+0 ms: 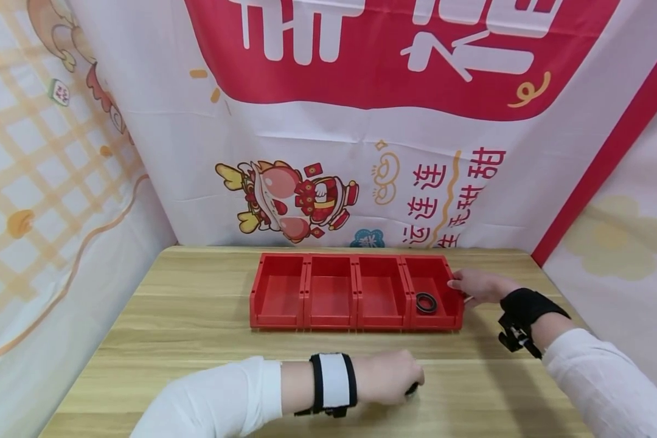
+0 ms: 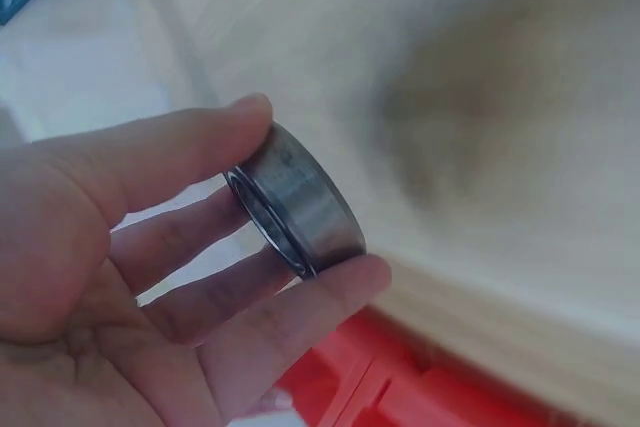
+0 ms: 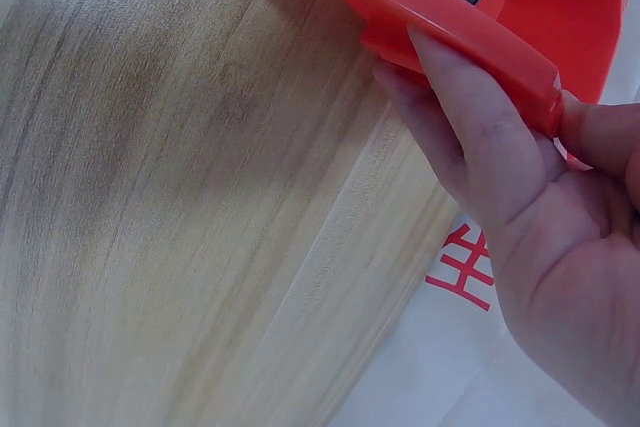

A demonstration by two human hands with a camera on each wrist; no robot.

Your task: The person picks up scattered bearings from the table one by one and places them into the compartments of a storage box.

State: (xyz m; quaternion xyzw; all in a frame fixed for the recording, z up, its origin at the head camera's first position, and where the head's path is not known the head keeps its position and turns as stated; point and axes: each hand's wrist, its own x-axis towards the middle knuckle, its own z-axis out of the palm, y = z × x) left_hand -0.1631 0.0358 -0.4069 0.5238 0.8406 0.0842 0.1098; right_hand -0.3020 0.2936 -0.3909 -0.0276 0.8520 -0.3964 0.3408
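Observation:
My left hand (image 1: 390, 377) pinches a metal ball bearing (image 2: 312, 209) between thumb and fingers, above the front part of the table. In the left wrist view the bearing's smooth outer side shows, tilted. At the right end of a row of red plastic bins, my right hand (image 1: 483, 287) grips the side wall of the last bin (image 1: 443, 322). Its thumb lies at the wall's top edge, and the fingers are on the outside, as the right wrist view shows. Inside that bin lies a dark ring-shaped bearing (image 1: 419, 304) near the front.
Three more red bins (image 1: 331, 321) adjoin to the left, joined in a row on the wooden table (image 1: 197, 340). Behind the table hangs a printed white and red cloth (image 1: 197, 213), with further printed cloths at both sides.

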